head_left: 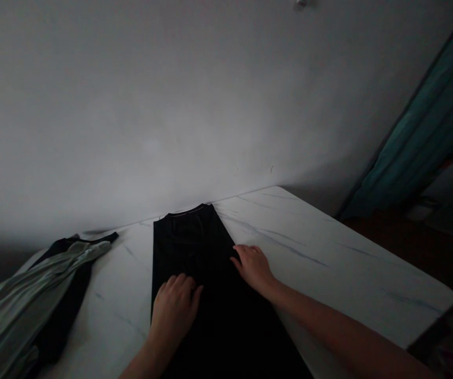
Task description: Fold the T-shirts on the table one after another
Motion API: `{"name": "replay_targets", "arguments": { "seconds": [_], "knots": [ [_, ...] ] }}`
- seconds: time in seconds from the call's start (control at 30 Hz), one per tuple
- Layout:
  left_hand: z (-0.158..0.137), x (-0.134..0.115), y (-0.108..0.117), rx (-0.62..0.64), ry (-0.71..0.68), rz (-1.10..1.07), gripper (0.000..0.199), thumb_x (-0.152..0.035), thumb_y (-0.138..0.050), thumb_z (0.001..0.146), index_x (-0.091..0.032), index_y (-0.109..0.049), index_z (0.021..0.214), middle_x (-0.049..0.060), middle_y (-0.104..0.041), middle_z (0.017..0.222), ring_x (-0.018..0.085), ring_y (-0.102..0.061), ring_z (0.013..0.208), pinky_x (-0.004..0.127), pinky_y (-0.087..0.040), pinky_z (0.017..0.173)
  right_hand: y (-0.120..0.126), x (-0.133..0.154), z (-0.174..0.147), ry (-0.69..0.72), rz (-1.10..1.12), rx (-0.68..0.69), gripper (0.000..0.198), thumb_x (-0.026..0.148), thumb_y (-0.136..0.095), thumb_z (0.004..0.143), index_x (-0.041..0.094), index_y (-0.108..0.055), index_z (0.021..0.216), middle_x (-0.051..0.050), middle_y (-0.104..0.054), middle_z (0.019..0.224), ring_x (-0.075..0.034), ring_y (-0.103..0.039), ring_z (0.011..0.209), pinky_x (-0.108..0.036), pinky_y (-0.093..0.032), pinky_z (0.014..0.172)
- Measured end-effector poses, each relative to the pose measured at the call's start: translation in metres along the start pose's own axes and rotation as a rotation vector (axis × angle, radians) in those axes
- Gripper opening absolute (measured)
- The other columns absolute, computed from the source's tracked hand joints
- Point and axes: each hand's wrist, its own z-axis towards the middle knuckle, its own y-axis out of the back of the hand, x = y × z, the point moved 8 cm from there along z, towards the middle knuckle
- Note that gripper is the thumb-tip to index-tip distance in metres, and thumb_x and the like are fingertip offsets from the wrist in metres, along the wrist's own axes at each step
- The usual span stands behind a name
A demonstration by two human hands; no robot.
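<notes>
The black garment (pixel 220 310) lay flat and lengthwise on the tabletop, its narrow far end near the wall and its near part running out of view at the bottom. It looked to be soft, limp cloth, light for its size, with nothing fragile about it; it would probably slide easily over so smooth a surface and crease if pushed from only 1 side. The best holds seemed to be the 2 corners of the far end, where the band looked firmer, or the 2 long side edges, pinched at matching heights. The left hand (pixel 175 302) rested palm down near the left edge, fingers bent and thumb apart; the right hand (pixel 253 266) lay at the right edge, loosely curled, its thumb also apart. Neither showed any fold pinched in it. Around them spread the white tabletop (pixel 329 268), with grey veining. To the left lay a green cloth (pixel 32 300) over a black cloth (pixel 66 321), both apart from the garment. Beyond rose the wall (pixel 163 105), with a teal curtain (pixel 419 126) far to the right.
</notes>
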Motion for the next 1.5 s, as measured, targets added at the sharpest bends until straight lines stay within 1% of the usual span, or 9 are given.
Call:
{"name": "replay_targets", "arguments": {
  "seconds": [0.1,0.2,0.43,0.83,0.97,1.07,1.2,1.3,1.5],
  "knots": [
    [0.038,-0.004,0.0,-0.045,0.109,0.063,0.038,-0.041,-0.04,0.094,-0.017,-0.067,0.08,0.01,-0.069,0.087,0.027,-0.063,0.089,0.038,-0.045,0.079,0.01,-0.01,0.032,-0.184,-0.083,-0.083,0.032,0.039,-0.048,0.096,0.013,-0.067,0.1,-0.015,-0.068,0.102,-0.029,-0.059,0.1,-0.042,-0.04,0.088],
    [0.053,0.0,-0.012,-0.065,0.194,0.056,0.038,-0.042,-0.041,0.093,-0.016,-0.066,0.079,0.01,-0.07,0.085,0.027,-0.064,0.086,0.037,-0.043,0.074,0.003,-0.013,0.049,-0.245,-0.121,-0.079,0.035,0.039,-0.048,0.096,0.01,-0.068,0.094,-0.018,-0.067,0.098,-0.03,-0.058,0.099,-0.041,-0.037,0.086],
    [0.046,0.008,-0.03,-0.094,0.235,-0.044,0.03,-0.035,-0.041,0.093,-0.019,-0.063,0.08,0.006,-0.07,0.089,0.023,-0.063,0.09,0.033,-0.042,0.075,-0.025,-0.019,0.055,-0.216,-0.107,0.007,0.029,0.028,-0.041,0.1,0.016,-0.067,0.099,-0.012,-0.069,0.099,-0.025,-0.061,0.097,-0.037,-0.035,0.084],
    [0.048,0.011,-0.031,-0.129,0.209,-0.111,0.028,-0.032,-0.04,0.093,-0.02,-0.061,0.08,0.005,-0.069,0.085,0.023,-0.063,0.085,0.033,-0.041,0.072,-0.02,-0.012,0.065,-0.245,-0.16,-0.049,0.036,0.035,-0.04,0.1,0.01,-0.066,0.096,-0.016,-0.069,0.092,-0.027,-0.063,0.09,-0.039,-0.04,0.081],
    [0.049,0.012,-0.033,-0.12,0.209,-0.092,0.028,-0.032,-0.04,0.093,-0.02,-0.061,0.079,0.005,-0.07,0.084,0.023,-0.063,0.085,0.033,-0.04,0.072,-0.016,-0.004,0.073,-0.253,-0.149,-0.082,0.024,0.025,-0.047,0.096,0.01,-0.064,0.104,-0.018,-0.066,0.105,-0.028,-0.06,0.1,-0.039,-0.042,0.086],
    [0.05,0.011,-0.033,-0.108,0.215,-0.085,0.027,-0.031,-0.041,0.093,-0.019,-0.062,0.08,0.005,-0.07,0.085,0.022,-0.063,0.084,0.033,-0.04,0.073,-0.02,0.018,0.089,-0.064,-0.05,-0.106,0.034,0.025,-0.044,0.097,0.01,-0.057,0.125,-0.018,-0.056,0.132,-0.027,-0.052,0.119,-0.038,-0.038,0.1],
    [0.051,0.012,-0.034,-0.081,0.239,-0.081,0.025,-0.03,-0.043,0.092,-0.019,-0.063,0.081,0.005,-0.07,0.085,0.023,-0.063,0.085,0.033,-0.04,0.073,-0.054,0.039,0.117,0.121,0.081,0.086,0.054,0.041,-0.037,0.1,0.013,-0.04,0.146,-0.014,-0.026,0.157,-0.027,-0.028,0.142,-0.039,-0.024,0.115],
    [0.051,0.013,-0.036,-0.077,0.246,-0.086,0.025,-0.029,-0.043,0.092,-0.019,-0.063,0.081,0.005,-0.07,0.086,0.024,-0.063,0.088,0.034,-0.04,0.074,-0.076,0.035,0.141,0.097,0.104,0.241,0.063,0.052,-0.028,0.1,0.015,-0.03,0.151,-0.014,-0.018,0.159,-0.029,-0.017,0.146,-0.043,-0.015,0.118],
    [0.05,0.013,-0.04,-0.067,0.265,-0.097,0.025,-0.028,-0.043,0.091,-0.02,-0.063,0.08,0.005,-0.071,0.085,0.024,-0.064,0.089,0.035,-0.04,0.075,-0.087,0.022,0.184,-0.007,0.09,0.332,0.062,0.055,-0.019,0.099,0.026,-0.021,0.154,-0.008,-0.009,0.161,-0.026,-0.009,0.148,-0.045,-0.01,0.118]
  ]
}}
